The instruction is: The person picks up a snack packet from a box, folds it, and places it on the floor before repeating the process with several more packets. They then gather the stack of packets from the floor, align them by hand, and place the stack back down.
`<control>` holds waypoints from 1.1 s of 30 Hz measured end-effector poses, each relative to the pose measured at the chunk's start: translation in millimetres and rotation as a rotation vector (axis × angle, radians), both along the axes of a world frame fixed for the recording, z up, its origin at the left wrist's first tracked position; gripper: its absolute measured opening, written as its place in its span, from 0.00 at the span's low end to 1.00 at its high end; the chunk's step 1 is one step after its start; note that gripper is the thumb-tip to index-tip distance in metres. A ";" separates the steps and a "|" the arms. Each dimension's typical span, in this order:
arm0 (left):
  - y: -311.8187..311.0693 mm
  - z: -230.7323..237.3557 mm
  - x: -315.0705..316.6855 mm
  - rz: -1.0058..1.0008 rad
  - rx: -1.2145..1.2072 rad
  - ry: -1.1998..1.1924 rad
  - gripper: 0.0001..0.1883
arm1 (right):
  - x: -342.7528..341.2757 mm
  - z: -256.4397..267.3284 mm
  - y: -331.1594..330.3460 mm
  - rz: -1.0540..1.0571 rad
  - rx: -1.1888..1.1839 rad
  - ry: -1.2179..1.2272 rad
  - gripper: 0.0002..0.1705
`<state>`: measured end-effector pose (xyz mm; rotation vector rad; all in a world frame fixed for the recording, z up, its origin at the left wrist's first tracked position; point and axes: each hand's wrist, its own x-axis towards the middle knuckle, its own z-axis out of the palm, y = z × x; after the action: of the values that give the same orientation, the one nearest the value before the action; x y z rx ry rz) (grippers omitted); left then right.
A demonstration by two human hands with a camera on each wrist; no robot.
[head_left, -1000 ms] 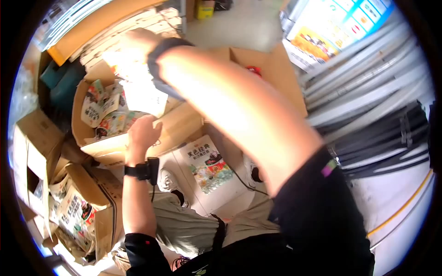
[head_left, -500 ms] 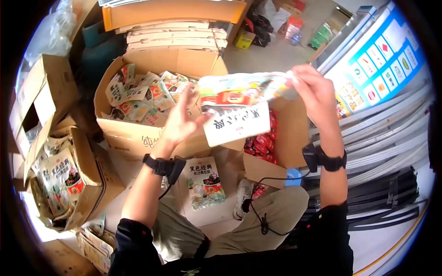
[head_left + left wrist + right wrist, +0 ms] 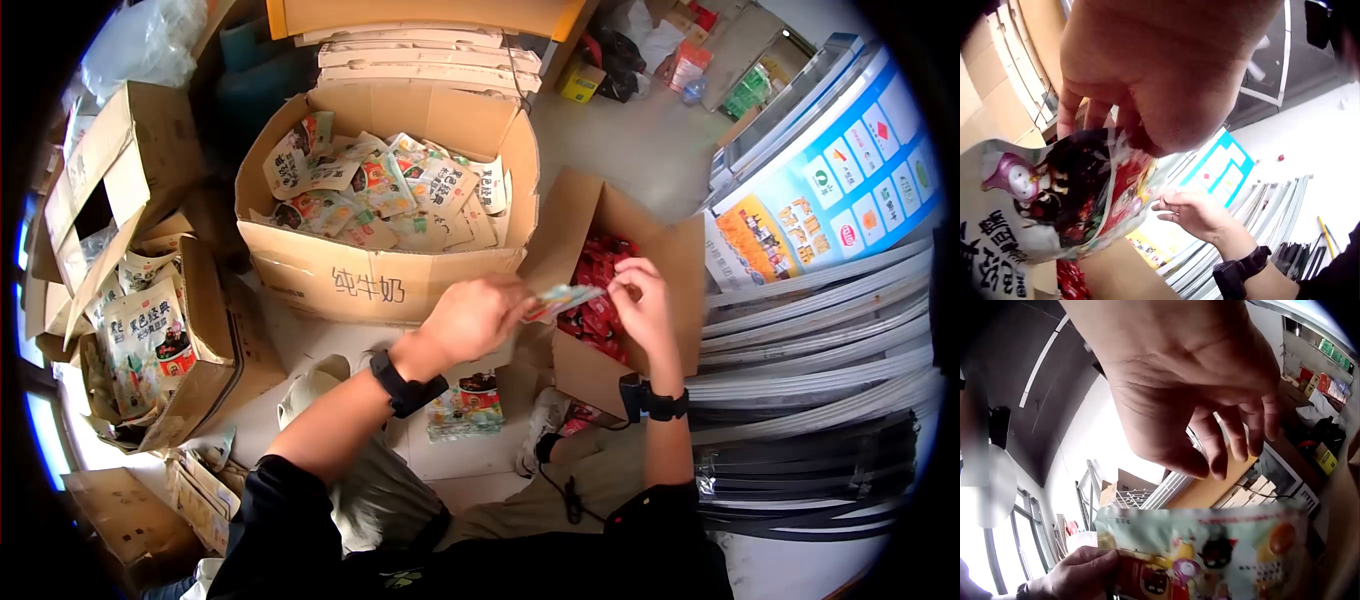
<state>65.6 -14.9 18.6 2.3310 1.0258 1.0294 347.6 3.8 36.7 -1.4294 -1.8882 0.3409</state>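
Note:
My left hand (image 3: 475,318) grips a printed pouch (image 3: 562,298) by one side, above the gap between two cartons. In the left wrist view the fingers curl over the pouch (image 3: 1079,194), which shows dark food and black characters. My right hand (image 3: 643,305) is by the pouch's other end, over the carton of red packets (image 3: 596,290). The right wrist view has the right hand (image 3: 1191,394) above the pouch (image 3: 1210,556), its fingers loosely bent and apart from it.
A large carton (image 3: 330,262) of pouches stands ahead. Another open carton (image 3: 215,330) with pouches is at left. A pouch stack (image 3: 466,408) lies on the floor between the feet. Grey strips (image 3: 810,330) and a blue-white printed panel (image 3: 850,180) are at right.
Both hands came down and closer together over the red packets. The left hand now holds the pouch, and the right hand has let go of its end. The view has shifted.

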 end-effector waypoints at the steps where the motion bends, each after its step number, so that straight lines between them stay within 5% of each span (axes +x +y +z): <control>1: -0.7 -6.3 1.1 0.005 -0.006 0.017 0.10 | -10.6 -1.7 -3.3 0.105 0.104 -0.088 0.06; 3: 0.4 -27.2 3.9 -0.026 0.187 0.277 0.08 | -35.3 -10.5 -13.9 0.341 0.048 0.020 0.07; 5: -1.5 -36.2 7.7 -0.058 0.140 0.367 0.08 | -51.1 -13.1 -28.5 0.444 -0.254 0.092 0.08; 7: -1.4 -37.1 11.6 -0.088 0.096 0.498 0.10 | -56.3 -30.1 -23.4 0.501 -0.204 -0.034 0.08; 17: 0.5 -22.2 19.1 -0.087 -0.153 0.237 0.10 | -56.8 -31.5 -23.2 0.467 -0.280 0.175 0.06; 24: 5.4 -29.1 19.1 -0.110 -0.171 0.180 0.11 | -58.9 -26.4 -21.5 0.377 -0.432 0.234 0.07; 33: 2.0 -33.6 18.4 -0.069 0.026 0.205 0.08 | -71.5 -42.9 -19.9 0.322 -0.239 0.200 0.13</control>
<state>84.0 -12.9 -15.0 2.5152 1.0025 0.7954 276.1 -16.1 -6.1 -1.1824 -1.9573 0.8582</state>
